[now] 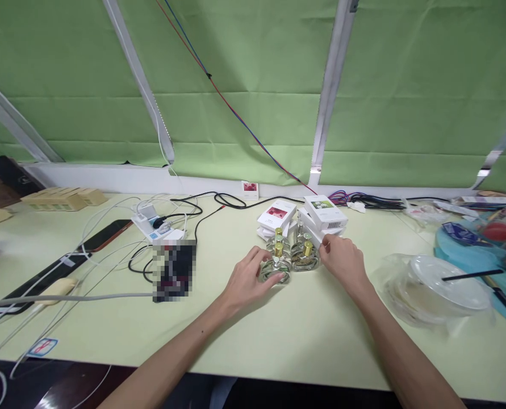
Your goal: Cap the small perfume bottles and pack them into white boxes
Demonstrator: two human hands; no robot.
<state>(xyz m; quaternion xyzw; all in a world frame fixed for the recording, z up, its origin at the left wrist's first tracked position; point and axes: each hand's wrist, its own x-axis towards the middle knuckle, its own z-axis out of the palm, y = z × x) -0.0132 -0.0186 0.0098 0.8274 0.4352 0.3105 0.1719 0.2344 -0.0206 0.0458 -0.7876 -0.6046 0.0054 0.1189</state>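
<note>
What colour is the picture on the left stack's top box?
The picture is pinkish red, in the head view.

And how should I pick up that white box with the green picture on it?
Perhaps pinch its left and right sides, coming from above with your right hand, which is close. The white box with the green picture lies face up atop other boxes, its sides showing, while clear bottles stand in front.

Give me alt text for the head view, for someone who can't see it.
A person's left hand curls around a small clear glass bottle among similar bottles, some gold-topped, while the right hand is beside stacked white cardboard boxes. Tangled grey, white and black cables lie leftward on the pale yellow-green table.
</note>
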